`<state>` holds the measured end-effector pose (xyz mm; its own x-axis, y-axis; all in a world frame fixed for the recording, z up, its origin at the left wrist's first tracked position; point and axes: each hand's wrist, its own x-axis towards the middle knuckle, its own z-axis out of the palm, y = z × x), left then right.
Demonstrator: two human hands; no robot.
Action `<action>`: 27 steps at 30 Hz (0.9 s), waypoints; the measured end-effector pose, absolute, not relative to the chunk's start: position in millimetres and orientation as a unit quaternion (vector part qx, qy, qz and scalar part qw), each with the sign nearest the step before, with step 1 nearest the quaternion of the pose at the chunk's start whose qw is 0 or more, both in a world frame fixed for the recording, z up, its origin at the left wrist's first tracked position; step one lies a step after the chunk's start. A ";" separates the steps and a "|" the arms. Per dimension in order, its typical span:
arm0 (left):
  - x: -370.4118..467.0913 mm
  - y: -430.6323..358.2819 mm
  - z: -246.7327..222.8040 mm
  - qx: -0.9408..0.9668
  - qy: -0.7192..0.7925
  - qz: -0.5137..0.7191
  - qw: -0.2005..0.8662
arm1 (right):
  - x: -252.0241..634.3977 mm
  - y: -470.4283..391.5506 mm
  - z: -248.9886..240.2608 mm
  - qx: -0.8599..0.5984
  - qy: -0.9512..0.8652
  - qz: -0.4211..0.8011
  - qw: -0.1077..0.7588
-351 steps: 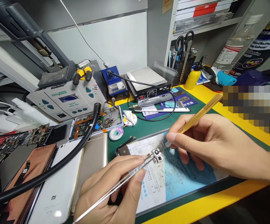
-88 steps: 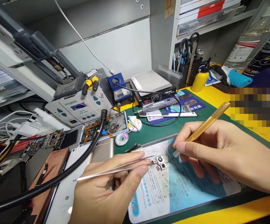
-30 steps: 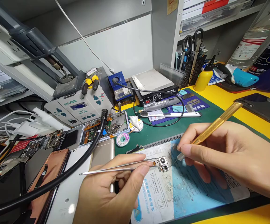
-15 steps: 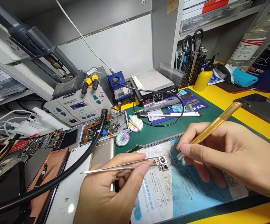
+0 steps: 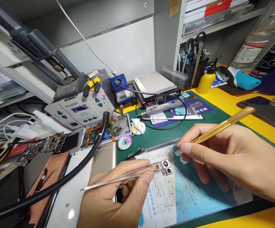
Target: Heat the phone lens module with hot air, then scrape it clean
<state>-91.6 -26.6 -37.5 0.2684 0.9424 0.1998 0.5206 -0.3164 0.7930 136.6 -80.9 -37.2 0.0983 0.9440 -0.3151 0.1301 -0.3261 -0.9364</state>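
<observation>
My left hand [image 5: 120, 190] pinches a pair of silver metal tweezers [image 5: 111, 181] whose far end reaches a small dual camera module [image 5: 166, 166]. The module has two lenses and a short orange flex piece by my fingertips. My right hand [image 5: 225, 155] is closed round a gold knurled pen-like tool [image 5: 219, 126], its pale tip pointing down and left, apart from the module. Both hands are above a blue and white printed sheet [image 5: 196, 205] on the green mat [image 5: 166, 137].
Behind stand a hot air station [image 5: 80, 109], a blue soldering iron stand [image 5: 121, 87] and a heating plate [image 5: 155, 84]. A thick black hose [image 5: 80, 167] crosses phones at the left. A yellow bottle [image 5: 206, 81] stands at the back right.
My right hand and the gold tool have shifted slightly left and up at the tip, and the tool leans lower. The rear end of the tweezers has dropped.
</observation>
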 end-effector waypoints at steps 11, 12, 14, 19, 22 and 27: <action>-90.0 -26.8 -36.8 0.731 0.496 0.342 0.320 | 129.2 -78.5 -29.3 -0.605 -0.469 0.498 0.406; -90.1 -26.8 -36.7 0.730 0.497 0.342 0.321 | 128.8 -77.8 -28.5 -0.605 -0.471 0.496 0.408; -90.0 -26.7 -36.6 0.729 0.497 0.344 0.322 | 128.2 -77.1 -27.3 -0.605 -0.472 0.494 0.410; -88.9 -27.4 -35.9 0.723 0.504 0.344 0.325 | 127.7 -78.4 -27.7 -0.606 -0.460 0.498 0.415; -88.0 -28.5 -36.4 0.712 0.510 0.348 0.335 | 128.1 -78.9 -28.7 -0.611 -0.461 0.495 0.411; -86.5 -30.1 -37.2 0.702 0.518 0.349 0.342 | 129.3 -78.2 -30.2 -0.614 -0.467 0.491 0.405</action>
<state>-86.5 -30.1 -37.2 0.2193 0.9663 0.1348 0.4883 -0.2283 0.8423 129.3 -78.2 -30.2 0.0833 0.9710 -0.2243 0.1753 -0.2359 -0.9558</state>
